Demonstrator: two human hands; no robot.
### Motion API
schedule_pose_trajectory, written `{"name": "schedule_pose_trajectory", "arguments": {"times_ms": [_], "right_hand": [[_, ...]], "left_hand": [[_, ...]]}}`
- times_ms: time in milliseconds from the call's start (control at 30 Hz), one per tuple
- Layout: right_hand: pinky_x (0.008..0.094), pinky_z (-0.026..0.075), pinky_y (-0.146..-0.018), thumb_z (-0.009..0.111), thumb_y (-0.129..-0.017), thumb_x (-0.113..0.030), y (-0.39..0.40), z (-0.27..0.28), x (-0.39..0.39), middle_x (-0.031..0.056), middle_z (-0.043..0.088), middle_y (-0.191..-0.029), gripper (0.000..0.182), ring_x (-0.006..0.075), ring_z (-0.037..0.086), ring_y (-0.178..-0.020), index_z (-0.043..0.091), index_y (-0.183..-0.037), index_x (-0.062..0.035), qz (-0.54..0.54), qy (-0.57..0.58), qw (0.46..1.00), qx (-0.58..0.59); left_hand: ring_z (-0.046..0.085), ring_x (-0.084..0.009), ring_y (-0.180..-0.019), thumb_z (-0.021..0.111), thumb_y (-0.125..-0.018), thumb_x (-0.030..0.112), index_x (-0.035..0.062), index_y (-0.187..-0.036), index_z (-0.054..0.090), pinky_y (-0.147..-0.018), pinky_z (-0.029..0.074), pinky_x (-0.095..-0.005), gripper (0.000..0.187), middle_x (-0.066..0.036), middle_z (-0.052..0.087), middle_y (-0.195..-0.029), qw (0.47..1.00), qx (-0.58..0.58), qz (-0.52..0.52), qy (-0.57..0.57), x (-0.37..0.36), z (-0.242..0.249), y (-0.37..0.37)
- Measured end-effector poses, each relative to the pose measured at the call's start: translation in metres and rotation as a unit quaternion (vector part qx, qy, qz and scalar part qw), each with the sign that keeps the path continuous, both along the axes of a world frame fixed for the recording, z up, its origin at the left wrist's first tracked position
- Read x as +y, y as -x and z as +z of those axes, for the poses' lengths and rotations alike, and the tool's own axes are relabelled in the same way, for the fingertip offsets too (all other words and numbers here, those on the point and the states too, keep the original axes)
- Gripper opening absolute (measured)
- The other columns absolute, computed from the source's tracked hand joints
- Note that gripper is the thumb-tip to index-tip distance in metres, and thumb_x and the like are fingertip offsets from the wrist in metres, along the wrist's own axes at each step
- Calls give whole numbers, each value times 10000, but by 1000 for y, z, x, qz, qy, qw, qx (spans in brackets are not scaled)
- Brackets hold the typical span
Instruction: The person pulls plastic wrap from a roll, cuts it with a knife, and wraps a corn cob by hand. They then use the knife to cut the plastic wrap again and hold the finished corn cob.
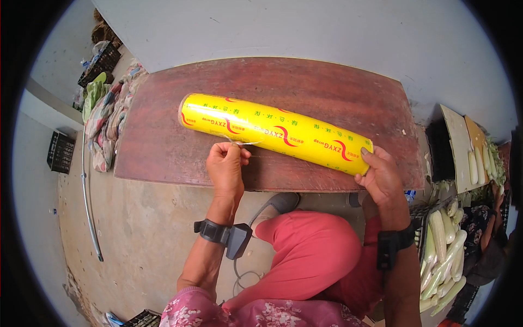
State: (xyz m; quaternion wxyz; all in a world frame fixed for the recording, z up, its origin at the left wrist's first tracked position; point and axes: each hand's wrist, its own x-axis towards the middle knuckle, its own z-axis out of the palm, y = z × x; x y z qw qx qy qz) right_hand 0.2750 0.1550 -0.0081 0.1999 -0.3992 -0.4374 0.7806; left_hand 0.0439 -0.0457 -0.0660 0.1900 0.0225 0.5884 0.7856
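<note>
A yellow roll of plastic wrap (272, 133) with red and green print lies slanted above the reddish-brown wooden table (158, 147). At its right end, my right hand (381, 171) grips the roll, thumb on top. My left hand (226, 166) is closed in a pinch at the roll's lower edge, left of its middle, on a bit of clear film (245, 143) that comes off the roll. The underside of the roll is hidden.
Pale long vegetables (447, 256) fill a crate at the lower right, near another person (482, 229). Bundled cloth (109, 120) and a black crate (101, 65) stand left of the table. A metal pole (89, 201) is at the left.
</note>
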Motion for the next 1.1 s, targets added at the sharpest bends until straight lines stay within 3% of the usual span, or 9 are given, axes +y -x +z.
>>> {"name": "schedule_pose_trajectory", "arguments": {"times_ms": [333,633,733,833,867,967,1100], "right_hand": [[275,462,-584,592,-955,-163,2,3,-4,66,642,-1048,243,142,621,-839,529,-1163,-56,-10,-5,1000,2],[274,455,-567,588,-951,-146,3,3,-4,70,636,-1033,222,148,616,-815,530,-1147,-58,-13,-4,1000,-3],[274,454,-565,588,-949,-141,3,4,-4,70,636,-1028,215,148,614,-811,532,-1140,-60,-14,-3,1000,-2],[274,454,-563,588,-950,-142,3,4,-4,69,637,-1025,212,147,615,-813,533,-1137,-60,-13,-3,1000,0],[274,454,-563,588,-950,-144,4,5,-4,69,638,-1024,212,147,615,-814,533,-1137,-60,-14,-4,1000,-1],[274,455,-569,588,-953,-150,2,3,-3,66,642,-1027,213,144,617,-820,533,-1139,-62,-8,-8,1000,0],[274,454,-590,590,-955,-165,4,5,-5,55,645,-1044,222,135,617,-835,536,-1147,-68,-12,-8,1000,-7]], "left_hand": [[604,-129,-629,575,-923,-13,52,-900,503,-555,463,-222,100,-69,612,-778,999,47,-23,13,-4,-2,2],[572,-88,-683,505,-922,-50,18,-1114,534,-605,472,-220,206,-38,577,-868,956,283,-39,66,-16,-14,6],[608,-162,-709,570,-886,-36,18,-1105,545,-615,496,-276,226,-89,579,-894,878,436,-4,199,-16,-1,1],[630,-271,-778,643,-836,-3,30,-1092,568,-630,518,-353,269,-130,571,-933,748,587,-39,308,-16,9,4],[619,-347,-840,675,-797,13,46,-1044,590,-652,526,-410,263,-143,567,-976,740,594,-28,314,-14,10,5],[624,-347,-825,649,-804,10,50,-1009,596,-652,524,-425,216,-131,571,-971,695,634,-50,335,-16,7,18],[628,-350,-820,622,-836,-1,44,-937,583,-655,522,-419,117,-142,581,-987,677,650,-103,329,-18,11,23]]}}
